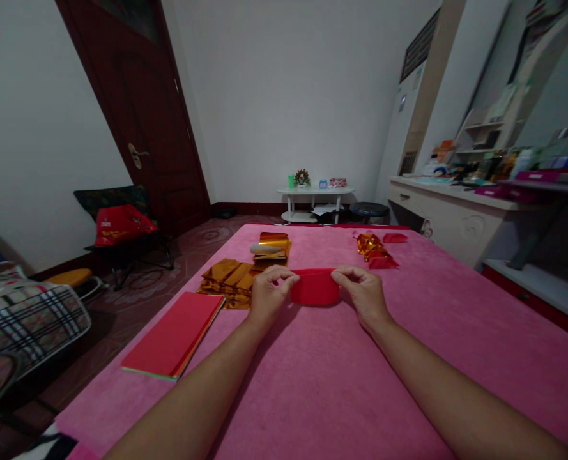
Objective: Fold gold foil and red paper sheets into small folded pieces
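A piece of red paper [315, 289], seemingly folded along its upper edge, is held upright over the middle of the pink cloth [331, 383]. My left hand [270, 291] pinches its left upper corner between thumb and fingers. At the opposite corner my right hand [363, 291] grips it the same way. Just beyond my left hand lies a spread of gold foil sheets [229, 281]. Behind that sits a stack of shiny gold foil [273, 241] with a pale rod-like object [264, 249] on it. Nearer my left forearm is a stack of coloured paper [176, 332], red on top.
Crumpled gold and red foil pieces [370, 246] lie at the far right of the cloth. A white side table [315, 191] stands against the wall. To the right is a dresser [446, 204]; at left, a chair holds a red bag [123, 223].
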### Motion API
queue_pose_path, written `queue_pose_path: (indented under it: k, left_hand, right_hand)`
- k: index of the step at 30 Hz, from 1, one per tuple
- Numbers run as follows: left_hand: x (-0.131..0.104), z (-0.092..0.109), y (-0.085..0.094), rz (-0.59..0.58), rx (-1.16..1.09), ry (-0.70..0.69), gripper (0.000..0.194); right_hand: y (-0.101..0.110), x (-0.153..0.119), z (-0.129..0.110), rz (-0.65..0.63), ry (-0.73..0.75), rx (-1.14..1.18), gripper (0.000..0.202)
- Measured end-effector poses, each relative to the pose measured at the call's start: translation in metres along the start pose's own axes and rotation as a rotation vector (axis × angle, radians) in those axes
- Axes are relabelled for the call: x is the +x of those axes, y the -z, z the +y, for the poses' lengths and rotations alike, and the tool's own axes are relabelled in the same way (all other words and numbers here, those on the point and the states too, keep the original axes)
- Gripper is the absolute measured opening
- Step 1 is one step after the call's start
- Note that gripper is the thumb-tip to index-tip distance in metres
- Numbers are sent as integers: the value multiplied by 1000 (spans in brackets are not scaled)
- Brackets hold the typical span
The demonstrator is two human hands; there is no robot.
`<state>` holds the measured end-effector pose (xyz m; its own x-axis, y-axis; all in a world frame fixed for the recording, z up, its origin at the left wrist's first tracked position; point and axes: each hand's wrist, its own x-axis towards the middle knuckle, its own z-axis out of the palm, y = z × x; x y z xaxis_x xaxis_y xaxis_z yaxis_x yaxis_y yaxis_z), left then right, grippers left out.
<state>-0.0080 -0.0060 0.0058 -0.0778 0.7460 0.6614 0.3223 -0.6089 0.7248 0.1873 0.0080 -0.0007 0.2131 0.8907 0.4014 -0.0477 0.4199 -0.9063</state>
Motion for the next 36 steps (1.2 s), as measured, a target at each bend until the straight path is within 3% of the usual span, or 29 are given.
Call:
queue_pose_path:
  k: [11, 21, 36]
  left_hand:
    - [-1, 1, 1, 2, 39, -30, 12]
    - [-4, 10, 2, -79, 108, -210, 12]
    - [-7, 9, 0, -104, 68, -162, 11]
  right_hand:
    - [-1, 0, -4, 36, 27, -9, 14]
    - [1, 1, -3, 50, -100, 120, 23]
    - [1, 2, -2, 79, -160, 234, 24]
